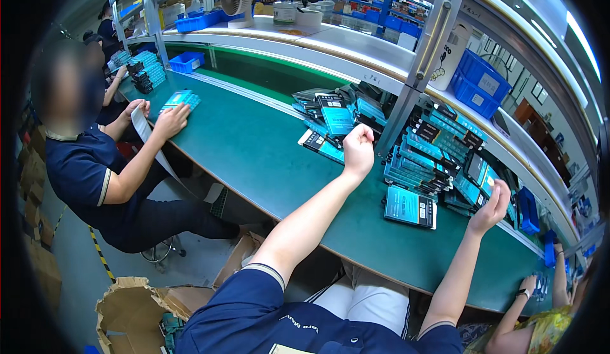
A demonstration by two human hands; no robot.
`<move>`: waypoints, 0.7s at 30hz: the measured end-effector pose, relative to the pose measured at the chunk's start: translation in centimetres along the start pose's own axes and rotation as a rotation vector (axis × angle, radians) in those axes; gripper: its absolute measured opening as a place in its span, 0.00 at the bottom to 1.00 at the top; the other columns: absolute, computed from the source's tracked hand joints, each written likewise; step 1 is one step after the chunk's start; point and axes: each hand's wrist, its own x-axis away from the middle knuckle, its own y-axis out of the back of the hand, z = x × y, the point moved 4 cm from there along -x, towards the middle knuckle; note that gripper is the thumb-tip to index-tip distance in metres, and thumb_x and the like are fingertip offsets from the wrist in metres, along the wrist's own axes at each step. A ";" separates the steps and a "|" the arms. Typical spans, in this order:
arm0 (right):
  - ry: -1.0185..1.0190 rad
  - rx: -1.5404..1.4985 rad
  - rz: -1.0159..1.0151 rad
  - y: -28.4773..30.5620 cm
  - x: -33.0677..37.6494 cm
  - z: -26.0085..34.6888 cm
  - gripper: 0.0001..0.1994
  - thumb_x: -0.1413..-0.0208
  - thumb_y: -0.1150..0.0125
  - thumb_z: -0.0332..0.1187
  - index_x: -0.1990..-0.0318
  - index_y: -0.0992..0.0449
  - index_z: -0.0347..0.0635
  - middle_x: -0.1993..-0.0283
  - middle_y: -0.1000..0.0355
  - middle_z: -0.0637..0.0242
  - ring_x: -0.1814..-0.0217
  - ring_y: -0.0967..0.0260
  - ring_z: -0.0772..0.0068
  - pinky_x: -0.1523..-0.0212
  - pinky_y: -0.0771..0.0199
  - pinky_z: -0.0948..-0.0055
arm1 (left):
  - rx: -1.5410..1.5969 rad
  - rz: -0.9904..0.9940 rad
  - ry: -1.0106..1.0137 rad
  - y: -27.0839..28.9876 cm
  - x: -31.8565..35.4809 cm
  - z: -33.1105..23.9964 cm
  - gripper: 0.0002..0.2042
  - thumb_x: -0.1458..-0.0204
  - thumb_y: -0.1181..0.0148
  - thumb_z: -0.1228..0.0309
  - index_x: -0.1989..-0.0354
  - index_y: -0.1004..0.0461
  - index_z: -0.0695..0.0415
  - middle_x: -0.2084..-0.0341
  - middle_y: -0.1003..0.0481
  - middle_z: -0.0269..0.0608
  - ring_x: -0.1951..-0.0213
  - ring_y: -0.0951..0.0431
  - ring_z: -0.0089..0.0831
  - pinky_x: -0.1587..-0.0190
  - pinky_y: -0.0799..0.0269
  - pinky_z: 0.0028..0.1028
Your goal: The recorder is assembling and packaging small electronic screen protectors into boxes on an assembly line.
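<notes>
My left hand (359,149) is raised over the bench with its fingers curled in. Right behind it, a teal-and-black flat package (337,114) leans on a loose pile of similar packages; I cannot tell whether the hand touches it. My right hand (490,209) is also closed, fingers pressed together, beside a tilted teal package (467,191). What either hand holds, if anything, is hidden. Between my hands, a flat teal-and-black package (410,207) lies on the green bench top (267,157), in front of a tall stack of packages (419,160).
At left a co-worker (95,157) handles teal packages (181,101). Another person's arm (518,303) reaches in at right. A metal post (427,43) rises between the piles. Blue bins (481,84) stand on the shelf. An open carton (130,309) sits at lower left.
</notes>
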 end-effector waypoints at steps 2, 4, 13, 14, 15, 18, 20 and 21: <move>0.271 0.225 0.089 0.4 0.9 -0.1 0.19 0.36 0.54 0.28 0.79 0.27 0.32 0.50 0.25 0.60 0.48 0.33 0.65 0.47 0.35 0.70 | -0.012 -0.086 -0.028 0.3 0.3 -0.5 0.10 0.53 0.59 0.88 0.73 0.32 0.61 0.84 0.38 0.27 0.79 0.40 0.15 0.76 0.46 0.19; 0.297 0.330 0.142 0.6 1.0 -0.1 0.19 0.36 0.54 0.29 0.78 0.25 0.31 0.47 0.24 0.61 0.44 0.33 0.64 0.43 0.36 0.69 | -0.069 -0.084 -0.013 0.3 0.3 -0.8 0.13 0.51 0.60 0.87 0.65 0.28 0.62 0.82 0.31 0.31 0.78 0.33 0.17 0.74 0.40 0.19; 0.320 0.361 0.111 -1.3 2.6 1.0 0.13 0.48 0.48 0.21 0.84 0.29 0.29 0.55 0.21 0.61 0.48 0.31 0.60 0.48 0.32 0.67 | -0.048 -0.033 0.150 0.2 0.2 -0.5 0.14 0.36 0.53 0.68 0.62 0.21 0.64 0.88 0.27 0.32 0.84 0.29 0.17 0.74 0.36 0.18; 0.315 0.360 0.110 -1.2 2.7 1.0 0.13 0.48 0.48 0.21 0.84 0.29 0.29 0.55 0.21 0.61 0.48 0.31 0.60 0.48 0.32 0.67 | -0.070 -0.004 0.131 0.1 0.2 -0.4 0.14 0.39 0.52 0.70 0.62 0.20 0.64 0.84 0.24 0.36 0.83 0.29 0.18 0.75 0.36 0.21; 0.301 0.370 0.111 -1.2 2.7 1.0 0.13 0.45 0.48 0.22 0.83 0.29 0.30 0.59 0.22 0.61 0.53 0.30 0.63 0.51 0.31 0.67 | -0.090 0.024 0.113 0.0 0.2 -0.2 0.14 0.41 0.52 0.71 0.62 0.19 0.65 0.79 0.21 0.40 0.83 0.28 0.20 0.77 0.37 0.23; 0.217 0.390 0.114 -0.7 2.5 0.3 0.10 0.42 0.46 0.25 0.75 0.25 0.33 0.67 0.24 0.62 0.62 0.30 0.68 0.57 0.31 0.66 | -0.214 0.081 0.204 0.3 0.3 -0.1 0.14 0.44 0.52 0.73 0.66 0.19 0.65 0.83 0.22 0.41 0.83 0.25 0.22 0.75 0.34 0.22; 0.145 0.408 0.119 -0.9 2.5 -0.3 0.08 0.40 0.46 0.27 0.68 0.21 0.34 0.71 0.26 0.64 0.68 0.30 0.71 0.59 0.31 0.66 | -0.244 0.101 0.271 0.3 0.5 0.1 0.13 0.45 0.53 0.74 0.68 0.19 0.65 0.88 0.24 0.39 0.81 0.24 0.23 0.72 0.31 0.22; -0.008 0.312 0.092 -1.0 2.5 -0.9 0.09 0.39 0.48 0.26 0.58 0.21 0.36 0.73 0.26 0.65 0.75 0.33 0.75 0.53 0.31 0.66 | -0.244 0.105 0.274 0.1 0.5 0.3 0.13 0.45 0.53 0.74 0.68 0.19 0.65 0.88 0.24 0.39 0.81 0.24 0.23 0.72 0.31 0.22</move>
